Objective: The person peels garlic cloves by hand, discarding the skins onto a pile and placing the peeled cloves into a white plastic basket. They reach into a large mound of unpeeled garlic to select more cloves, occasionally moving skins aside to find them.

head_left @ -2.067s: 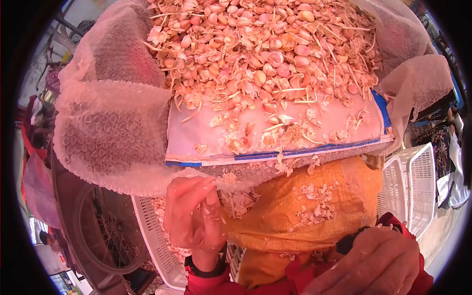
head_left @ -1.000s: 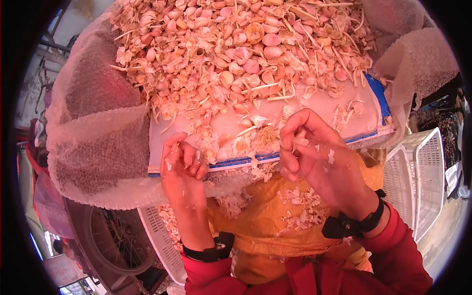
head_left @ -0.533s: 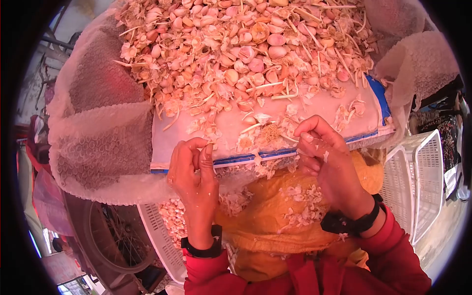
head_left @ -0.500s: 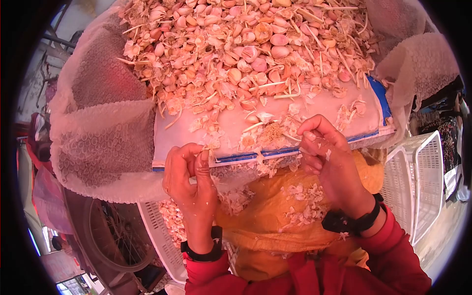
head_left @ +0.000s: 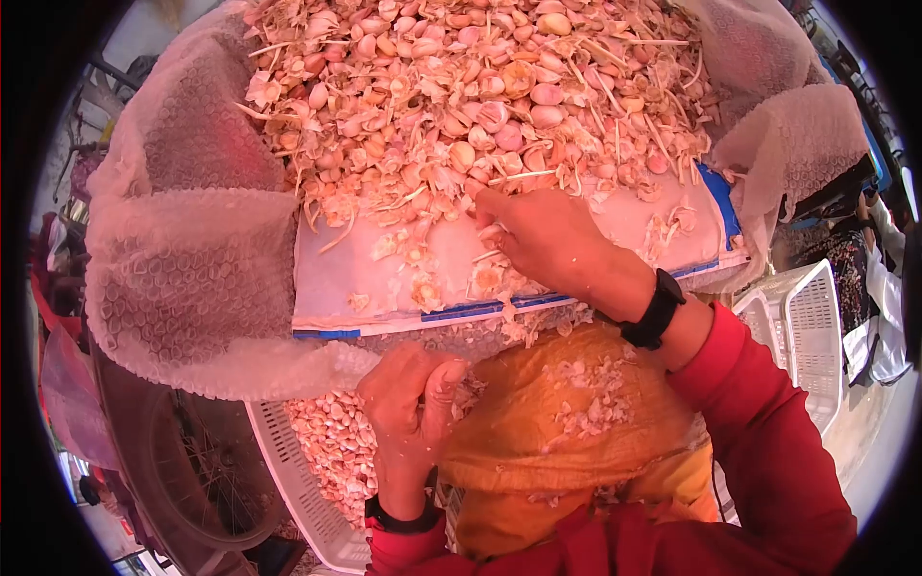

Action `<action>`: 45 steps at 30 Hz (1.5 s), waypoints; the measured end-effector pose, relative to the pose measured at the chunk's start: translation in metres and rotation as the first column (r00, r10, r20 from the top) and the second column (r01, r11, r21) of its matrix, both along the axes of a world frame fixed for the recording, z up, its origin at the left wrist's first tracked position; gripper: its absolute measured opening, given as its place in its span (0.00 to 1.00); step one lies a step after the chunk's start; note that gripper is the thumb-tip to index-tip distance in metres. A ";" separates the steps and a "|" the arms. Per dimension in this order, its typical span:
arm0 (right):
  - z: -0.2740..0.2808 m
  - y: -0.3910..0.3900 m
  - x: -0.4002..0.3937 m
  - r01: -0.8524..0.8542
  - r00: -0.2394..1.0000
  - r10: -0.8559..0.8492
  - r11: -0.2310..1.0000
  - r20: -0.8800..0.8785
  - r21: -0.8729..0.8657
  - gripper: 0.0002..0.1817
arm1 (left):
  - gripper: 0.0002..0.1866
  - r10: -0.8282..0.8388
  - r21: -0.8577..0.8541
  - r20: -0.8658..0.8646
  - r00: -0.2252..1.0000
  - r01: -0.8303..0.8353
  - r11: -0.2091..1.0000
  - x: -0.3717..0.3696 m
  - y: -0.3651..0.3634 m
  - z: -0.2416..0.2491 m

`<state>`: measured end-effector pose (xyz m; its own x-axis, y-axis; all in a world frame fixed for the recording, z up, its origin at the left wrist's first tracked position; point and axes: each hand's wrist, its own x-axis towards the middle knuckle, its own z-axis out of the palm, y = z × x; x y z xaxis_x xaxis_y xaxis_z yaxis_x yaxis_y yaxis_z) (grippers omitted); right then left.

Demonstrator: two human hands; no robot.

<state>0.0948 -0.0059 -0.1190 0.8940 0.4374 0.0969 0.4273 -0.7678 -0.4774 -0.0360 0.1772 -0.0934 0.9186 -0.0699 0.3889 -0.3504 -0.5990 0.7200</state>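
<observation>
bubble wrap (head_left: 192,278) clear plastic, bumpy, crate (head_left: 279,461) white plastic, apron (head_left: 538,413) orange, wrinkled, sl. glossy, sleeve (head_left: 759,422) red cloth, matt

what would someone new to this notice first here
The eye would likely go first to the big heap of garlic cloves and papery skins filling the top middle, with the right hand reaching to its near edge. Next might come the orange cloth below, scattered with skin flakes, and the white basket of cloves at lower left, beside the left hand.
</observation>
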 end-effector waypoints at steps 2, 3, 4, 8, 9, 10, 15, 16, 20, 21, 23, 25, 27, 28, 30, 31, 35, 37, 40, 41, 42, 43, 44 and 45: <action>0.010 0.002 -0.001 -0.038 0.996 0.029 0.993 -0.083 -0.109 0.16 | 0.11 -0.033 0.010 0.016 0.999 0.032 0.999 0.001 -0.001 -0.003; 0.013 0.004 -0.004 -0.027 0.996 0.014 0.989 -0.093 -0.148 0.16 | 0.12 -0.028 -0.006 -0.006 1.000 0.028 1.000 0.001 0.000 -0.007; 0.016 0.006 -0.007 -0.013 0.995 -0.005 0.983 -0.099 -0.184 0.16 | 0.12 -0.027 -0.018 -0.026 0.999 0.027 0.999 0.001 0.003 -0.010; 0.007 -0.001 -0.005 -0.110 0.994 0.106 0.982 -0.038 -0.151 0.16 | 0.13 -0.038 -0.045 -0.022 0.999 0.037 0.998 0.001 0.003 -0.009; 0.006 -0.006 -0.006 -0.097 0.989 0.101 0.994 -0.108 0.043 0.15 | 0.14 -0.033 -0.072 -0.017 0.999 0.031 0.997 0.000 0.002 -0.008; 0.007 -0.013 -0.007 -0.070 0.978 0.112 0.970 -0.174 0.233 0.14 | 0.15 -0.025 -0.099 -0.012 1.000 0.023 0.995 -0.001 0.001 -0.006; 0.048 -0.022 -0.046 0.274 0.673 0.435 0.604 -0.598 0.748 0.17 | 0.19 0.038 -0.380 -0.079 0.996 -0.066 0.922 -0.008 -0.002 -0.017; 0.056 -0.023 -0.055 0.331 0.629 0.480 0.547 -0.612 0.769 0.18 | 0.20 0.031 -0.440 -0.078 0.997 -0.062 0.896 -0.009 -0.005 -0.020; 0.073 -0.025 -0.077 0.417 0.511 0.667 0.359 -0.542 0.835 0.22 | 0.22 -0.008 -0.534 -0.152 0.988 -0.075 0.842 -0.012 -0.010 -0.009; 0.077 -0.026 -0.081 0.406 0.498 0.708 0.321 -0.502 0.856 0.23 | 0.22 0.001 -0.556 -0.130 0.992 -0.074 0.828 -0.011 -0.013 -0.008; 0.083 -0.028 -0.088 0.354 0.496 0.749 0.288 -0.440 0.890 0.20 | 0.21 0.019 -0.600 -0.090 0.996 -0.070 0.797 -0.009 -0.024 -0.005; 0.096 -0.028 -0.097 0.390 0.500 0.725 0.301 -0.474 0.870 0.23 | 0.21 0.030 -0.619 -0.105 0.994 -0.089 0.780 -0.007 -0.034 -0.003; 0.099 -0.030 -0.103 0.350 0.533 0.729 0.272 -0.429 0.896 0.22 | 0.22 0.012 -0.690 -0.162 0.987 -0.122 0.713 -0.010 -0.040 -0.012; 0.099 -0.029 -0.106 0.237 0.586 0.736 0.242 -0.338 0.941 0.22 | 0.22 -0.015 -0.746 -0.207 0.978 -0.147 0.650 -0.017 -0.040 -0.030; 0.103 -0.027 -0.117 -0.029 0.637 0.766 0.133 -0.084 0.991 0.18 | 0.23 -0.073 -0.770 -0.214 0.974 -0.122 0.627 -0.010 -0.045 -0.031; 0.108 -0.027 -0.124 -0.173 0.620 0.781 0.044 0.074 0.984 0.13 | 0.23 -0.094 -0.733 -0.195 0.976 -0.081 0.676 -0.006 -0.047 -0.015; 0.108 -0.027 -0.158 -0.154 0.737 0.652 -0.094 0.177 0.984 0.06 | 0.22 -0.110 -0.707 -0.184 0.977 -0.054 0.705 0.000 -0.052 -0.003; 0.108 -0.041 -0.149 -0.189 0.708 0.685 -0.051 0.172 0.981 0.06 | 0.22 -0.090 -0.716 -0.192 0.977 -0.077 0.694 0.000 -0.058 -0.004; 0.107 -0.050 -0.124 -0.231 0.635 0.744 -0.076 0.209 0.970 0.06 | 0.22 -0.064 -0.702 -0.192 0.979 -0.091 0.706 0.005 -0.063 -0.004; 0.107 -0.052 -0.123 -0.200 0.640 0.744 -0.080 0.191 0.977 0.05 | 0.22 -0.072 -0.710 -0.186 0.980 -0.083 0.699 0.008 -0.066 -0.002; 0.107 -0.055 -0.122 -0.168 0.645 0.744 -0.084 0.174 0.982 0.05 | 0.22 -0.077 -0.717 -0.177 0.981 -0.075 0.693 0.011 -0.068 -0.001; 0.108 -0.053 -0.126 -0.102 0.657 0.741 -0.091 0.136 0.991 0.05 | 0.20 -0.047 -0.730 -0.224 0.973 -0.136 0.670 0.014 -0.067 -0.001; 0.106 -0.056 -0.127 -0.070 0.688 0.723 -0.023 0.064 0.997 0.06 | 0.19 -0.020 -0.740 -0.265 0.964 -0.190 0.645 0.020 -0.063 0.000; 0.103 -0.058 -0.128 -0.033 0.713 0.701 0.045 -0.008 0.998 0.08 | 0.17 -0.002 -0.752 -0.306 0.952 -0.240 0.613 0.028 -0.060 0.000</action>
